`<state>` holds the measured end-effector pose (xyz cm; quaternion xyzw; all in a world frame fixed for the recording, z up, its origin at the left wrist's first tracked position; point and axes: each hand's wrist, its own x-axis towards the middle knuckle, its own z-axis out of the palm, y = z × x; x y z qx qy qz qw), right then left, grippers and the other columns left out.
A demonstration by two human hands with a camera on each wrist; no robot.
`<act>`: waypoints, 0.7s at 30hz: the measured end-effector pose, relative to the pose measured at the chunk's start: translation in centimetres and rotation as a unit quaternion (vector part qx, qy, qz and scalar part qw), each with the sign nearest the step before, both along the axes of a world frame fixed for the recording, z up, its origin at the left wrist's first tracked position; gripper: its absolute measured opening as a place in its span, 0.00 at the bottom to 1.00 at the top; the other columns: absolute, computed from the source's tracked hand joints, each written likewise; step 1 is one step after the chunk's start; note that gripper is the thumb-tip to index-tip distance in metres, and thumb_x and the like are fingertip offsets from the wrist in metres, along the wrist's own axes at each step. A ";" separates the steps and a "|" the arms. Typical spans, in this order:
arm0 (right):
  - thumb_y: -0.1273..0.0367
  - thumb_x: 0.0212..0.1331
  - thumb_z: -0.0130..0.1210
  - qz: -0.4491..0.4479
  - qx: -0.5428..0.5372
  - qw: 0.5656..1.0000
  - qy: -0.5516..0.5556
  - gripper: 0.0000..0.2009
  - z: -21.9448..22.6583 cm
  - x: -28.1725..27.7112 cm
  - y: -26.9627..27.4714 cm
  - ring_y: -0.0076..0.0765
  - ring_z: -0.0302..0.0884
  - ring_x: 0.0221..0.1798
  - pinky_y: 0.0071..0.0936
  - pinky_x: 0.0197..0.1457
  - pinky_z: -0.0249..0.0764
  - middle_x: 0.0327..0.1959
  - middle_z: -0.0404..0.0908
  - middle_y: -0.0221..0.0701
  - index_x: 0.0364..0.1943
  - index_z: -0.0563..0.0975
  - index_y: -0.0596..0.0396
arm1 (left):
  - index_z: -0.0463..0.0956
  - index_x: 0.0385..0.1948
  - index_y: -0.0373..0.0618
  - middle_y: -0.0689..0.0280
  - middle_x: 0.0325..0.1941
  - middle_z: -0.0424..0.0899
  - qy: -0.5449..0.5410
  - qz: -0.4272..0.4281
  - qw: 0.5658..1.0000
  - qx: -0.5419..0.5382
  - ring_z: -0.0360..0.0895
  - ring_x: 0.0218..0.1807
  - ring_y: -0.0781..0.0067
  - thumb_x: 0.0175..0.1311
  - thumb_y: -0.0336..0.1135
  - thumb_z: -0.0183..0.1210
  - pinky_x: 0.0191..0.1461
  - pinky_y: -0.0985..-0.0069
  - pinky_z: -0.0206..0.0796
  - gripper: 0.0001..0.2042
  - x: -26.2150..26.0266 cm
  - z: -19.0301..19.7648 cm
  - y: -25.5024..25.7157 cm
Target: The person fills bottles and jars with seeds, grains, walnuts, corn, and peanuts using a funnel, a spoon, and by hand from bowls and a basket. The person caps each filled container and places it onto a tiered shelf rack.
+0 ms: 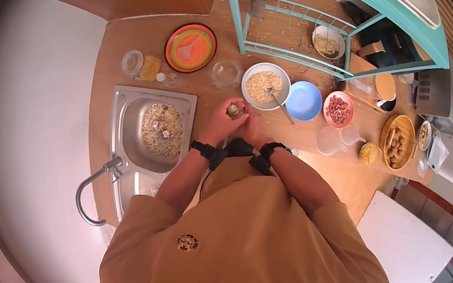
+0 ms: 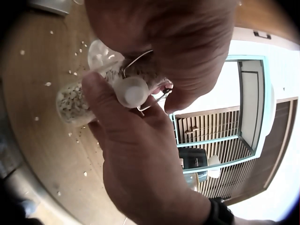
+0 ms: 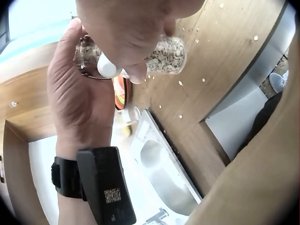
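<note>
A clear glass bottle (image 1: 235,111) with pale flakes inside is between both hands at the counter's front edge. My left hand (image 1: 221,124) grips it in the head view, and my right hand (image 1: 252,128) meets it from the other side. In the left wrist view the bottle (image 2: 74,105) lies tilted, with a white stopper (image 2: 131,92) and wire clasp hanging at its side. There the right thumb lies along the glass beside the stopper. The right wrist view shows my left hand (image 3: 82,101) behind the bottle (image 3: 168,56), and my right hand (image 3: 133,33) partly covering it.
A bowl of flakes (image 1: 265,83) with a spoon, a blue bowl (image 1: 304,101) and a pink bowl (image 1: 338,110) stand beyond the hands. On the left, the sink (image 1: 156,94) holds a heap of flakes. A turquoise rack (image 1: 297,53) stands behind. Loose flakes dot the counter.
</note>
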<state>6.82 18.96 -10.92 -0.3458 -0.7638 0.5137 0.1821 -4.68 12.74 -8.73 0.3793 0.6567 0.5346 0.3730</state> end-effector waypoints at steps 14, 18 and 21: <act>0.69 0.42 0.68 0.016 0.031 0.999 -0.016 0.32 -2.7 -2.4 -1.4 0.57 0.72 0.54 0.44 0.54 0.72 0.51 0.75 0.44 0.55 0.66 0.52 | 0.73 0.41 0.37 0.59 0.39 0.80 0.160 0.172 0.959 -0.160 0.79 0.43 0.67 0.49 0.32 0.69 0.46 0.72 0.72 0.19 0.1 -2.6 -4.9; 0.70 0.42 0.68 0.009 -0.004 1.000 -0.016 0.31 -3.6 -1.8 -1.6 0.57 0.73 0.53 0.44 0.53 0.73 0.49 0.76 0.44 0.54 0.67 0.50 | 0.72 0.40 0.39 0.59 0.34 0.80 0.101 0.145 0.969 -0.171 0.80 0.38 0.59 0.48 0.34 0.68 0.41 0.67 0.72 0.19 0.1 -1.6 -5.1; 0.70 0.42 0.68 0.006 -0.017 0.999 -0.027 0.31 -4.0 -1.6 -1.8 0.58 0.73 0.52 0.45 0.52 0.73 0.49 0.76 0.45 0.54 0.67 0.49 | 0.72 0.41 0.39 0.58 0.33 0.81 0.134 0.137 0.967 -0.166 0.80 0.36 0.59 0.48 0.33 0.67 0.39 0.66 0.72 0.19 0.7 -1.5 -4.9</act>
